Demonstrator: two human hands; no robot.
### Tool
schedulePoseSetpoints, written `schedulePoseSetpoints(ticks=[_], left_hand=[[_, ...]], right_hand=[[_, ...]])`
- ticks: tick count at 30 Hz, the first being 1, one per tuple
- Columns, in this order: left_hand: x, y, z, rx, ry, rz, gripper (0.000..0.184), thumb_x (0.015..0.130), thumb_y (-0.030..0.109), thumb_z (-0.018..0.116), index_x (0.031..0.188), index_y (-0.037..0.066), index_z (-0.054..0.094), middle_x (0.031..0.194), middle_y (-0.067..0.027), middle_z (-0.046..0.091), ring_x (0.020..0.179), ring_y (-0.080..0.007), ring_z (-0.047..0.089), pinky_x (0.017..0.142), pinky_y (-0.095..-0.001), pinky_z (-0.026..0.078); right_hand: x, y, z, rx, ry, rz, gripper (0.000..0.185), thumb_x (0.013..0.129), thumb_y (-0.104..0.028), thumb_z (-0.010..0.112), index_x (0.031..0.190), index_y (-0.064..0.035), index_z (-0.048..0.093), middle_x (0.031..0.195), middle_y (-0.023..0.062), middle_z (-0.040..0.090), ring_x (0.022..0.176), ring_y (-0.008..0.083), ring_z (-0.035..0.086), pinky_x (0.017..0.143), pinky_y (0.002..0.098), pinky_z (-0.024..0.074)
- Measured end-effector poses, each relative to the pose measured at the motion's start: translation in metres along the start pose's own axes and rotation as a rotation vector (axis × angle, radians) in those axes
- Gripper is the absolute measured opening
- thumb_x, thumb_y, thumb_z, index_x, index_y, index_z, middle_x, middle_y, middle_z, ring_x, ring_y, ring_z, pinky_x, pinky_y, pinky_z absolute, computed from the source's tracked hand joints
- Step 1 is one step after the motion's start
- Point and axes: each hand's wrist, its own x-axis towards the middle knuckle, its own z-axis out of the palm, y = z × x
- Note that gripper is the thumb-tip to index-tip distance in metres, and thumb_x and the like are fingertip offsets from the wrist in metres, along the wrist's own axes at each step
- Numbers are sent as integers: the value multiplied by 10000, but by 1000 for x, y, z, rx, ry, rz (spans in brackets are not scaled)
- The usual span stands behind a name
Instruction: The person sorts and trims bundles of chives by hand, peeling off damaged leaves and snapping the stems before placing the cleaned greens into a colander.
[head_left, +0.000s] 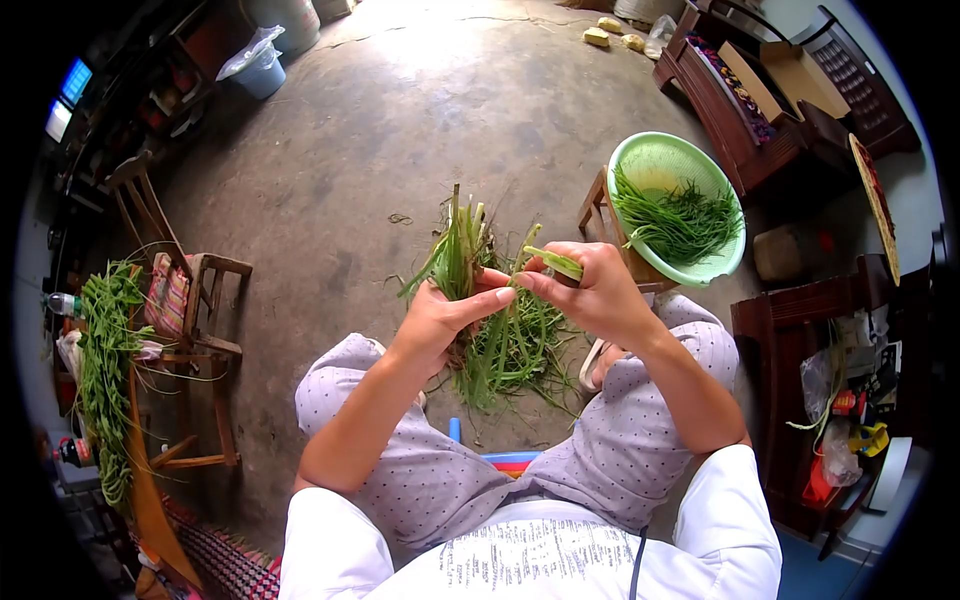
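My left hand [440, 318] is closed around an upright bunch of green stalks [457, 250], with pale cut ends at the top and long leaves hanging below. My right hand [598, 292] is closed too, holding short light-green stalk pieces [562, 264] against the palm. Its thumb and index finger pinch a thin strand close to the left fingertips; the two hands almost touch. Beneath them a loose heap of greens [520, 350] lies on the floor between the feet, partly hidden by the hands and the bunch.
At the right, a light-green colander [735, 262] with thin greens [680, 222] rests on a wooden stool [598, 208]. More leafy greens [105, 370] lie at the left beside a wooden chair [205, 280]. A blue bucket [262, 78] stands at the back left.
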Motion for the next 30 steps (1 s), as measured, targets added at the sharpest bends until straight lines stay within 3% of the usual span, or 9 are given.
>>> schedulePoseSetpoints(ticks=[2,4,9,15,18,21,26,30], left_hand=[[0,3,-3,5,-11,-19,164,774,117,689,910,45,632,710,19,583,528,-22,427,463,-167,310],[-1,5,-9,-18,-92,-97,208,770,127,706,944,35,640,763,-10,630,642,-31,532,529,-172,369],[-4,4,-15,-50,-143,-127,217,791,135,678,970,37,607,753,-19,614,614,-40,535,471,-165,330],[-6,0,-17,-111,-165,-132,243,818,145,649,1015,31,563,826,-10,583,699,-75,592,439,-163,321],[-5,0,-15,-118,-184,-130,249,818,142,650,1022,30,560,840,-6,578,711,-83,598,441,-161,328],[-6,0,-11,-127,-177,-135,251,820,135,647,1028,29,555,843,-8,577,710,-85,597,443,-157,333],[-5,1,-12,-179,-166,-142,258,823,129,642,1037,24,544,850,-17,581,713,-87,597,443,-155,340],[-6,1,-12,-210,-169,-174,259,823,120,640,1041,24,539,861,-28,589,718,-91,597,437,-153,349]], right_hand=[[-1,1,-1,-35,32,-60,170,809,-147,655,824,21,636,529,106,507,477,90,404,442,288,345],[-2,1,-4,-69,64,-121,164,817,-142,646,823,21,636,528,111,514,467,92,413,437,286,348],[9,12,-30,-155,383,-119,174,825,-156,645,824,18,640,534,93,547,445,107,465,426,289,372],[2,5,-19,-199,322,-75,246,810,-182,670,978,-2,651,680,102,650,503,81,538,457,238,412],[-4,-6,-6,71,3,69,208,805,-176,678,913,0,663,587,21,561,507,40,444,441,242,348],[-2,4,5,190,50,12,176,808,-161,670,857,8,664,553,-11,489,501,37,391,438,243,312],[-1,1,6,272,82,6,170,814,-151,653,847,16,661,547,-11,500,503,35,406,440,241,324],[-3,-7,4,148,76,38,162,798,-145,655,840,11,655,564,32,547,509,40,451,454,236,366]])
